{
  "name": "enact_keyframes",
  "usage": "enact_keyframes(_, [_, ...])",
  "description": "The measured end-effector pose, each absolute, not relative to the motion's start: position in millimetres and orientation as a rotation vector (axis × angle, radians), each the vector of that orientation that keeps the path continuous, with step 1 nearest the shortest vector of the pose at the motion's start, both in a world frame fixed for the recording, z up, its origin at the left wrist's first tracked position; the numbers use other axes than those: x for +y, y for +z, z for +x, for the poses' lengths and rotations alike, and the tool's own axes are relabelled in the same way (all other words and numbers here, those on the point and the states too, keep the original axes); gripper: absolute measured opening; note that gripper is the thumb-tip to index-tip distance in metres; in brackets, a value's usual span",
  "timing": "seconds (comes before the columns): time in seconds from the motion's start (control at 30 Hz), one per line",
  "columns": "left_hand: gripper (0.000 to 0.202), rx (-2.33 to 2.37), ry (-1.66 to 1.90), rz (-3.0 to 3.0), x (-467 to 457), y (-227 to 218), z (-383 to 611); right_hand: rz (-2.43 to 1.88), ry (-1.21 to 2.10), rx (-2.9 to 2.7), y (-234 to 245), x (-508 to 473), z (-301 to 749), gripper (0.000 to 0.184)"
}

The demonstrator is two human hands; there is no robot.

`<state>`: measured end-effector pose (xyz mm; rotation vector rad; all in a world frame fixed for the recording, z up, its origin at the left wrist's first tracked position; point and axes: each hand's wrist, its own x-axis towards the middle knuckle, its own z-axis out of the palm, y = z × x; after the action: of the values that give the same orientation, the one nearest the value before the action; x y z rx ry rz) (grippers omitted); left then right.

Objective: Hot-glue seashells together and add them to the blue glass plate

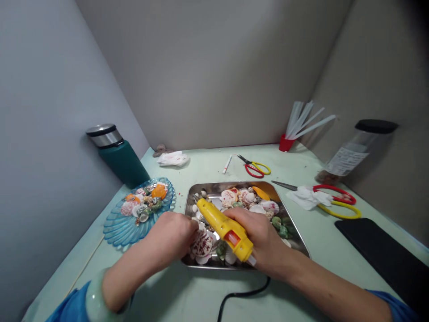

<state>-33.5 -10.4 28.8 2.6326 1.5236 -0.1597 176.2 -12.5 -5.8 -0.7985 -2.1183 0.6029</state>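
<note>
A yellow hot glue gun [219, 221] is gripped in my right hand [263, 232] above a metal tray [250, 267]; its nozzle points up and to the left, and a clear glue stick juts from its back end. My left hand [179, 232] is closed at the tray's left edge, near the nozzle; what its fingers hold, if anything, is hidden. Seashells of several kinds fill the tray, among them a purple-and-white scallop shell [203, 243] beside my left hand. To the left, a blue glass plate [117, 232] carries a cluster of shells [145, 203].
A green bottle [122, 161] stands behind the plate. Small scissors [254, 167], a marker [227, 164] and tissue [173, 158] lie at the back. Right of the tray are large scissors [342, 197], a jar [348, 156], a red cup [286, 143] of glue sticks and a black slab [382, 255].
</note>
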Motion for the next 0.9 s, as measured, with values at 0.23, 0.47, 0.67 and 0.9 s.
enact_keyframes(0.23, [0.019,1.612,-0.199,2.618,-8,28,-31,-0.796,0.6,-2.09,-6,-13,176,0.022])
enact_keyframes(0.47, [0.027,1.638,0.067,2.371,-4,40,-42,-0.842,0.587,-2.016,-6,-14,177,0.023])
enact_keyframes(0.67, [0.033,1.469,0.467,1.631,-14,36,-39,-0.975,0.723,-1.857,-2,-12,176,0.005])
enact_keyframes(0.9, [0.035,1.251,0.556,1.249,-17,28,-22,-0.957,0.89,-1.785,-3,-11,175,0.012])
